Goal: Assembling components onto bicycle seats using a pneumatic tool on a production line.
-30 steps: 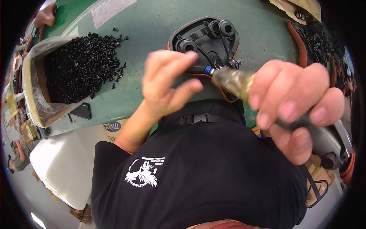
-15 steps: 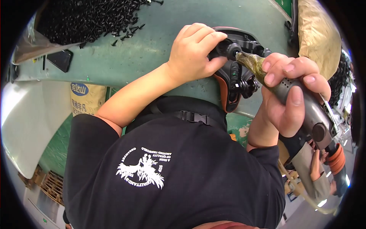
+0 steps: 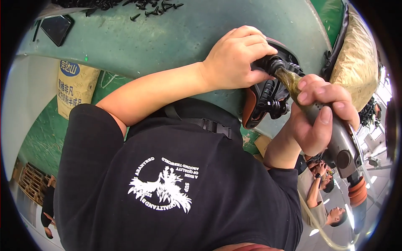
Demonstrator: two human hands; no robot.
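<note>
My left hand [image 3: 238, 56] is closed round the upper end of a black and orange plastic assembly [image 3: 268, 98] with round, wheel-like pieces on it. My right hand [image 3: 324, 108] grips a grey power screwdriver [image 3: 341, 146], its nose wrapped in yellowish tape. The taped nose [image 3: 289, 79] meets a round black piece of the assembly beside my left thumb. Whether a screw sits at the tip is hidden. The assembly rests near the edge of the green table [image 3: 167, 46], close to my waist.
Loose black screws [image 3: 157, 8] lie at the table's far left, with a dark phone [image 3: 57, 29] nearby. Paper sacks stand on the right [image 3: 356, 54] and lower left [image 3: 77, 88]. A hose [image 3: 322, 234] hangs lower right, near another person [image 3: 314, 188]; wooden pallets [image 3: 35, 182] are lower left.
The view has shifted, so the screw pile shows less. My hands and the assembly sit a little further right and lower in view. The screwdriver's nose appears closer in against the black piece.
</note>
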